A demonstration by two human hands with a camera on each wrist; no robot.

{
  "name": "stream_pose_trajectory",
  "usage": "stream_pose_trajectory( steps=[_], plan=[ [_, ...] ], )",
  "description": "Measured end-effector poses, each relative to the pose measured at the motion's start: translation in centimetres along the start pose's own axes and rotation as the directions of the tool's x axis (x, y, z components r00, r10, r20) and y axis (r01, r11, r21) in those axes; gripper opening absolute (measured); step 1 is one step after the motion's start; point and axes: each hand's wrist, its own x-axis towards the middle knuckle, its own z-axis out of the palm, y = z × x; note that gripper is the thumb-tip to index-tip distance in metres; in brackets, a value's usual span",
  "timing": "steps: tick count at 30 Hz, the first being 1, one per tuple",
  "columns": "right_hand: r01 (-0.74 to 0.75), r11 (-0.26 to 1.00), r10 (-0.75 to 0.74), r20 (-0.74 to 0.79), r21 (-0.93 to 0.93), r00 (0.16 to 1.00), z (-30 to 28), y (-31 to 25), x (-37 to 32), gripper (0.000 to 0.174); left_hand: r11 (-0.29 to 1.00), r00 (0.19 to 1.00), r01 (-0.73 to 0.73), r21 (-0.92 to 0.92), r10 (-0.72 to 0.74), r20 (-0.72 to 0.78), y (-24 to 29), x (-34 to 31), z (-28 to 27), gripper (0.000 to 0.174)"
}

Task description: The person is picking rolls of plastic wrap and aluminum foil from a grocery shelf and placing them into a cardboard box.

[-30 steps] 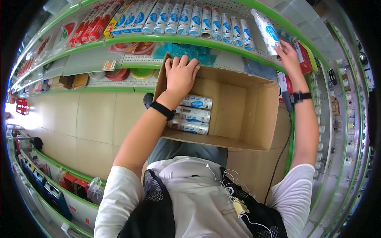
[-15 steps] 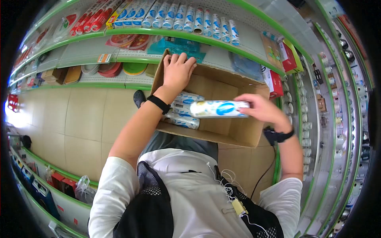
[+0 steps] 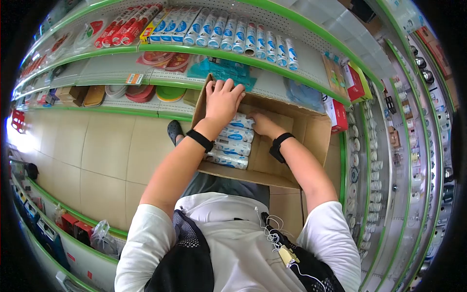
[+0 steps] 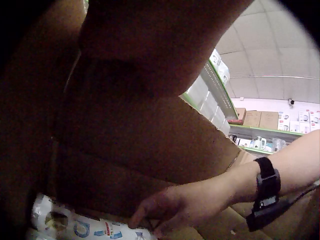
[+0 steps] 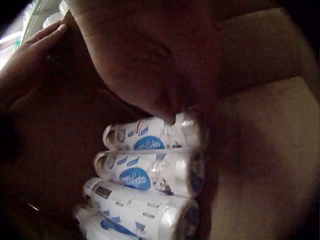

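An open cardboard box (image 3: pixel 312 131) stands tilted in front of the person. My left hand (image 3: pixel 221 104) grips its upper left rim, fingers hooked over the edge. Inside, along the left wall, several white plastic-wrapped rolls (image 3: pixel 233 146) with blue labels lie side by side. Down in the box, my right hand (image 3: pixel 265 125) holds the right end of the uppermost roll (image 5: pixel 142 137), which lies beside the others. In the left wrist view, the fingertips of the right hand (image 4: pixel 185 204) are at that roll's end; the right wrist view shows its printed side partly covered by the hand.
A shelf (image 3: pixel 175 47) behind the box bears a row of similar rolls (image 3: pixel 228 34) and red tubes (image 3: pixel 141 24). Coloured plates (image 3: pixel 170 93) lie on a lower shelf. Red boxes (image 3: pixel 335 114) stand right of the box. A black cable runs from the right wrist.
My right hand has brought a roll from the upper right shelf down into the box, beside the other rolls. The left hand has kept its grip on the rim.
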Motion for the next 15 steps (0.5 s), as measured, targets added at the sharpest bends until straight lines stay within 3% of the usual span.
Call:
stream_pose_trajectory(
  steps=[2, 7, 9, 12, 15],
  plan=[
    [-0.030, 0.998, 0.029, 0.023, 0.048, 0.999, 0.5, 0.5, 0.6, 0.057, 1.000, 1.000, -0.004, 0.000, 0.004, -0.003, -0.4, 0.0, 0.2, 0.010],
    [0.023, 0.999, -0.021, 0.076, -0.028, 0.997, -2.4, -2.9, -1.1, 0.052, 1.000, 1.000, -0.011, 0.001, 0.011, 0.022, -0.6, 0.7, 0.5, 0.012],
    [0.163, 0.981, -0.129, 0.277, -0.104, 0.952, -4.9, -5.6, -2.7, 0.047, 1.000, 0.999, 0.003, 0.012, -0.004, 0.040, -0.7, 0.8, 0.7, 0.014],
    [0.203, 0.940, -0.307, 0.420, 0.273, 0.854, -12.1, -9.5, -6.1, 0.046, 1.000, 0.998, 0.023, 0.002, -0.023, 0.053, -0.9, 0.9, 1.2, 0.014],
    [0.136, 0.852, -0.324, 0.304, 0.506, 0.896, -19.9, -10.5, -8.0, 0.037, 1.000, 0.998, 0.027, 0.000, -0.027, 0.062, -1.0, 1.1, 1.6, 0.014]
  ],
)
